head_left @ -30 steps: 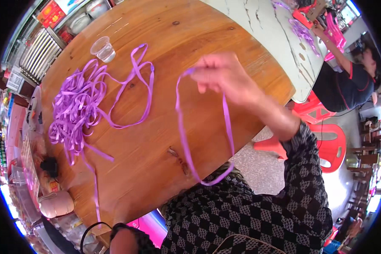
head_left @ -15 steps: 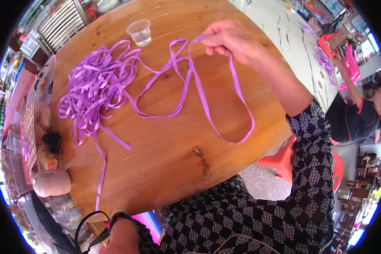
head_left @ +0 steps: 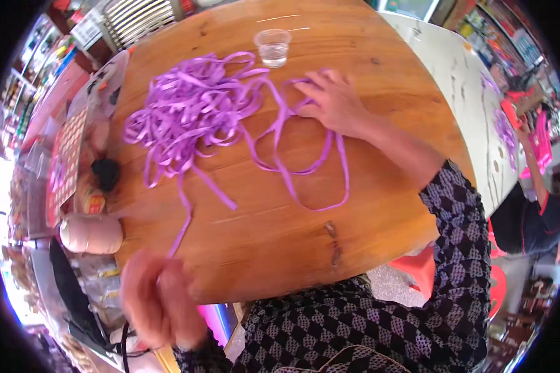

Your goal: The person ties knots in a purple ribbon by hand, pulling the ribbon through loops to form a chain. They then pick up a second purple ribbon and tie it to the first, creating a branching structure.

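Right hand [head_left: 335, 105] over the purple ribbon [head_left: 193, 105] on the wooden table [head_left: 261, 242]

The ribbon lies in a loose heap on the left part of the table; from this heap some loops go to the right and pass under the right hand; its fingers are a little spread over the ribbon, but I cannot tell if they pinch it; the left hand [head_left: 162, 298] is blurred, at the near left edge of the table; one ribbon strand runs down towards it, yet I cannot tell if the fingers are closed on it; a clear plastic cup [head_left: 272, 48] stands upright beyond the ribbon.
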